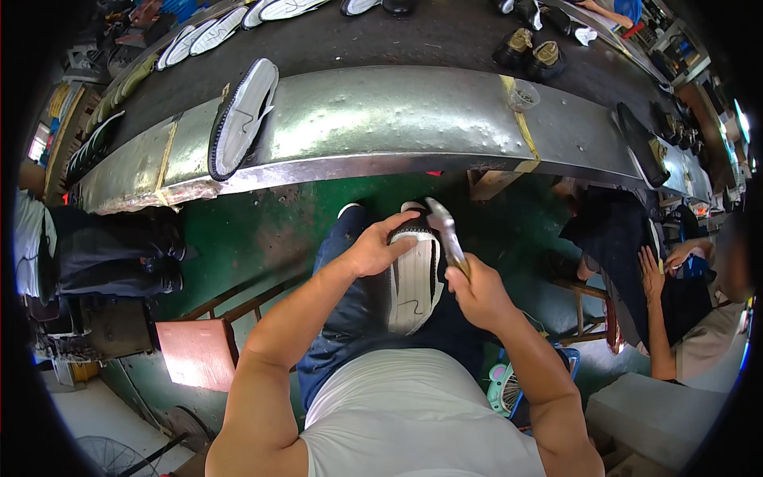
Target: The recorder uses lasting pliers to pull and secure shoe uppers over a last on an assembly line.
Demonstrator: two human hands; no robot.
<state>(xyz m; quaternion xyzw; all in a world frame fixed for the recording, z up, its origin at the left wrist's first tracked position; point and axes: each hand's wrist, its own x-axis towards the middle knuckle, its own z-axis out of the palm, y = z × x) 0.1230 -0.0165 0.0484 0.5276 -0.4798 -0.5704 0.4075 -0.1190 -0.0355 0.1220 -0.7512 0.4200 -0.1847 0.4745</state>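
A shoe rests sole side up on my lap, its pale bottom ringed near the toe by black upper with a stitched edge. My left hand is closed on the toe end, fingers over the far edge and thumb on the pale bottom. In my right hand is a hammer, gripped by its handle. Its metal head is over the right side of the toe, close to my left fingertips. I cannot tell whether the head touches the shoe.
A metal-covered bench edge crosses ahead, bearing another shoe and a clear cup. Beyond it, a dark surface carries several shoes. A person sits at right, another at left. A red-topped stool and small fan stand nearby.
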